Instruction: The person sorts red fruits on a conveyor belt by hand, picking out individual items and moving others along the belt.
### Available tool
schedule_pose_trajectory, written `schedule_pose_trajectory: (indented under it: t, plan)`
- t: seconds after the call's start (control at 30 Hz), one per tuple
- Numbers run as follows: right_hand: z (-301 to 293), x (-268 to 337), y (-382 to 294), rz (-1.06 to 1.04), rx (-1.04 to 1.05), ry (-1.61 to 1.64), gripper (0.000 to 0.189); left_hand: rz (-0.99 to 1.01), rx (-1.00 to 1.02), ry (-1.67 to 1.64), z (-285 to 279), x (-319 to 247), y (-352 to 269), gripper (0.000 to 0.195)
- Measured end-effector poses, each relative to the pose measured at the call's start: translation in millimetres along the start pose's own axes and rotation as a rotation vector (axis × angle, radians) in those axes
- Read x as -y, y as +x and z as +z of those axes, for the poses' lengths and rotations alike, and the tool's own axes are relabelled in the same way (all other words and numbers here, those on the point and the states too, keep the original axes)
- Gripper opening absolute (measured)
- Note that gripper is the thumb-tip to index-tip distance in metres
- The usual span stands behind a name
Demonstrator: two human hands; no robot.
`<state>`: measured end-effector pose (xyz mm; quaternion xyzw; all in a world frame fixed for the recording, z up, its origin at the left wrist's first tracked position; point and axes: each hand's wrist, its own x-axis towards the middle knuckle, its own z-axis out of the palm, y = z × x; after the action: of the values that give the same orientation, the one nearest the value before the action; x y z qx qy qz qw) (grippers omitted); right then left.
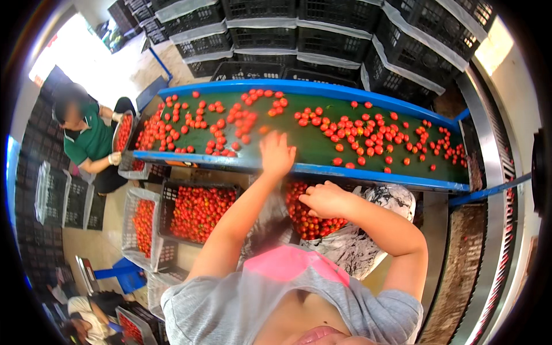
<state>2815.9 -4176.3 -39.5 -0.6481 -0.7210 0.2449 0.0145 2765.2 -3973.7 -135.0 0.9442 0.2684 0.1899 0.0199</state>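
Note:
My left hand [277, 156] reaches over the near blue rail [224, 160] onto a green conveyor belt [302, 140]. Its fingers are spread, and a blurred tomato [264, 129] lies just beyond the fingertips. Small red cherry tomatoes [345, 127] are scattered along the belt on both sides of that hand. Closer to my body, my right hand [325, 199] hangs with curled fingers above a container of cherry tomatoes [308, 222] beneath the rail. Whether anything is inside its fingers is hidden.
A black crate [166, 211] and a lined crate [129, 228], both holding tomatoes, stand left of me. Beyond the belt rise stacked black crates [263, 36]. A gloved co-worker [88, 142] holds a basin of tomatoes [124, 131] at the belt's left end. Another person [92, 317] is lower left.

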Motion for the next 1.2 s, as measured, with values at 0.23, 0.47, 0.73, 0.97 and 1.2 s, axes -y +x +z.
schedule_pose_trajectory:
  t: [0.23,0.47,0.73,0.97,1.2]
  plan:
    - [13,-7,-7,0.005,0.034,0.022,0.029,-0.082,0.231,0.029,36,17,48,0.069]
    - [29,-21,-26,-0.017,-0.070,0.021,0.026,-0.191,0.086,-0.032,72,53,113,0.045]
    - [36,-37,-50,-0.015,-0.118,0.068,0.030,-0.325,0.138,-0.932,60,8,110,0.016]
    - [45,-42,-67,-0.068,-0.101,0.075,0.022,0.327,0.715,-0.757,-3,-115,-13,0.030]
    - [49,-59,-78,-0.009,-0.089,0.060,0.023,0.205,0.338,-0.704,70,-125,60,0.029]
